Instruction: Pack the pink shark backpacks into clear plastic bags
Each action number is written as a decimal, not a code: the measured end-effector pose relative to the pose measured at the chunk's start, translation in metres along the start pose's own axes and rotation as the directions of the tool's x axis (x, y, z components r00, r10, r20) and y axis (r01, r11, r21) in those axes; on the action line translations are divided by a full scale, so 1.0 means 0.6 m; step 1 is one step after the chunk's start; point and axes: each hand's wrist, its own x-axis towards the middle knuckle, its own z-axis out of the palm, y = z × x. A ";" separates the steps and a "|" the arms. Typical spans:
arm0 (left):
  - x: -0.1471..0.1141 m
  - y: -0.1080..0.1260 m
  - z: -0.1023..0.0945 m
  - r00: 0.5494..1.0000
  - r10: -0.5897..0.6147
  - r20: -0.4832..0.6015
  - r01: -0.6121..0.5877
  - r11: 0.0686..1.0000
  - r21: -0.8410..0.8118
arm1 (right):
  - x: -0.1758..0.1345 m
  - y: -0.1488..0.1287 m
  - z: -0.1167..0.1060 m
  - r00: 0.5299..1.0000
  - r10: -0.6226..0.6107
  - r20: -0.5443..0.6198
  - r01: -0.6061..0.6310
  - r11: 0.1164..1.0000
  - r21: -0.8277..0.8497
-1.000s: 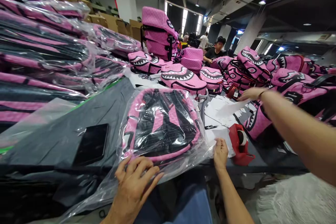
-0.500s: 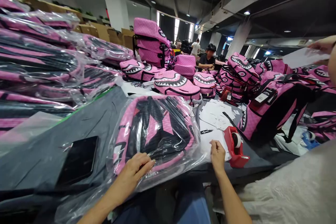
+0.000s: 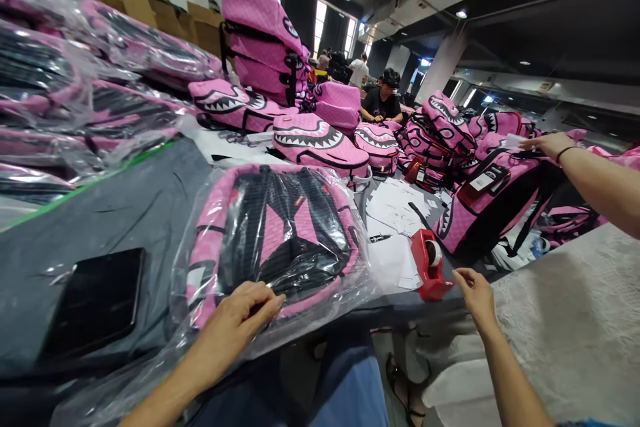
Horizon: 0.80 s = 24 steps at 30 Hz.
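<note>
Grip of the left hand (image 3: 241, 312) is narrow, resting on the near side of the backpack (image 3: 280, 247); the right hand (image 3: 475, 292), fingertips almost together, hovers by the tape dispenser (image 3: 428, 265). Whether either pinches anything, I cannot tell. Mid-bench (image 3: 165, 193), the backpack is already inside its clear bag (image 3: 320, 310), seemingly unsealed. Straps (image 3: 261, 213) face up, running near-far, probably its long axis.

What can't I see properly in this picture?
All in the head view:
Bagged backpack: its underside is hidden by its strap side.
Left hand: palm hidden by its back.
Right hand: whether it pinches anything is too small to tell.
White tag: print too small.
Co-worker's arm: cut off by the right edge.
</note>
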 end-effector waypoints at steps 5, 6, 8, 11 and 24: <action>-0.001 0.001 -0.004 0.999 -0.004 0.043 0.005 1.000 -0.025 | 0.003 0.030 -0.006 0.941 0.251 0.229 -0.250 0.968 -0.036; -0.001 0.001 -0.005 0.999 -0.002 0.049 0.003 1.000 -0.026 | 0.000 0.030 0.001 0.930 0.279 0.241 -0.282 0.959 -0.022; 0.000 0.002 -0.005 0.999 0.005 0.050 -0.004 1.000 -0.023 | -0.002 0.026 0.014 0.931 0.290 0.222 -0.300 0.954 0.014; 0.002 0.000 -0.004 0.999 0.014 0.044 -0.014 1.000 -0.014 | 0.006 0.010 0.028 0.958 0.225 0.178 -0.234 0.972 0.032; -0.001 0.006 -0.003 1.000 -0.012 0.019 0.013 1.000 -0.012 | -0.119 0.050 0.046 0.925 0.357 0.128 -0.372 0.788 0.491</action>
